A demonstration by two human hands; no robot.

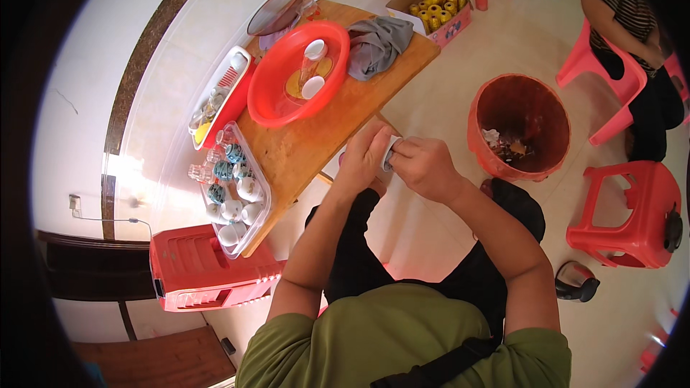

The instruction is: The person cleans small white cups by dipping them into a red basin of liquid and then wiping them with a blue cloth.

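In front of my knees both hands are closed around a small whitish cup (389, 154), most of which my fingers hide. My left hand (365, 156) grips it from the left side. The fingers of my right hand (425, 165) are bent at its rim, and their tips seem to reach inside. Just beyond stands a wooden table with a red basin (262, 104) that holds water, two white cups and a clear glass. A clear plastic tray (267, 197) at the table's left edge carries several small cups and glasses.
A grey cloth (376, 44) lies on the table (279, 149) beside the basin. A white-and-red container (241, 90) and a mesh strainer (277, 11) sit farther back. To my right are a red bin (483, 145) with scraps, a red stool (624, 226) and a kettle (575, 280). Another person sits beyond.
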